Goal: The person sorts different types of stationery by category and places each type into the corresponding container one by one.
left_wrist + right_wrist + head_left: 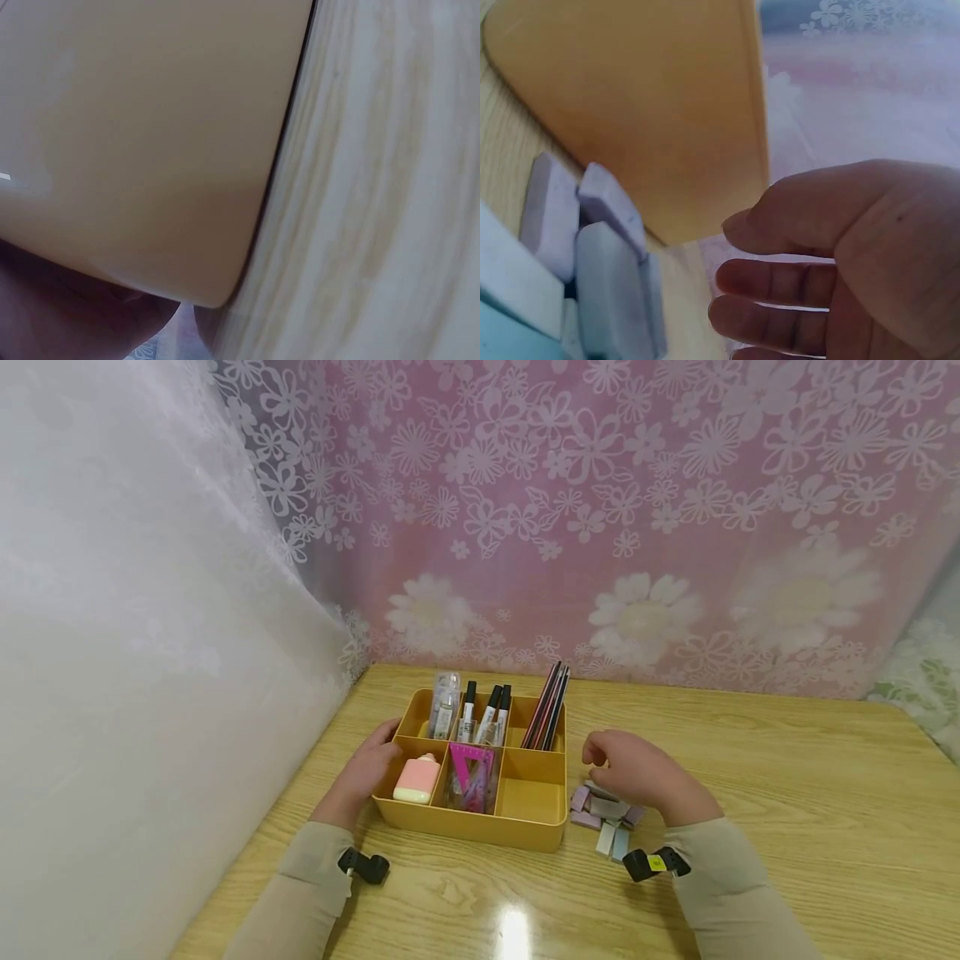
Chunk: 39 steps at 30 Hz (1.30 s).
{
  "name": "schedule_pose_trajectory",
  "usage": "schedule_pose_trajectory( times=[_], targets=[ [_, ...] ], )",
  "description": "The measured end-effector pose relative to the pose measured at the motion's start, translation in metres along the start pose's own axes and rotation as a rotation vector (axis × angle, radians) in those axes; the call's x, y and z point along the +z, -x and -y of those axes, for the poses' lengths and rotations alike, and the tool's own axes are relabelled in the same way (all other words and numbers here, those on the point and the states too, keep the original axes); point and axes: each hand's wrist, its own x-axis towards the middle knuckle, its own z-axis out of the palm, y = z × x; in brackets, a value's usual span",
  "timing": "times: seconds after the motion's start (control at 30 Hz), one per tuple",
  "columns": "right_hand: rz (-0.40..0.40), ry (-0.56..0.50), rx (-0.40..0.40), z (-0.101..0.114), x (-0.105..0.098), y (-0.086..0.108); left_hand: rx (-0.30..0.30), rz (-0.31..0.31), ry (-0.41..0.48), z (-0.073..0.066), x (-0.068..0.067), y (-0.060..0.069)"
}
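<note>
A yellow desk organizer [480, 831] with several compartments stands on the wooden table. My left hand [369, 764] grips its left wall near the rim; in the left wrist view the outer wall [150, 135] hides most of the fingers. To the right of the organizer, a small pile of pastel eraser-like blocks [609, 810] lies on the table, purple, whitish and blue. Above that pile hovers my right hand [637, 768], its fingers loosely bent with nothing between them. The right wrist view shows the purple block [549, 214] close to the organizer's wall.
Inside the organizer are a pink-and-cream bottle [417, 778], a magenta set square [471, 772], several black-capped markers [486, 718], clear plastic packs [444, 710] and a bundle of dark pencils [546, 710]. A floral curtain [525, 527] hangs behind the table, with white cloth [150, 610] on the left.
</note>
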Motion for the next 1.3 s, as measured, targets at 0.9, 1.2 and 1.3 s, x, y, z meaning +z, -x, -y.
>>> schedule_pose_trajectory(
  times=[0.9,1.2,1.3],
  targets=[
    [0.097,0.041,0.099,-0.018,0.022,-0.008,0.005,-0.011,-0.023,-0.001,0.002,0.002],
    [0.055,0.008,0.071,-0.014,0.009,-0.003,0.007,-0.02,-0.042,-0.001,0.001,0.001],
    [0.02,0.018,0.033,-0.01,0.003,-0.001,0.003,-0.024,-0.049,0.0,0.001,0.001]
  ],
)
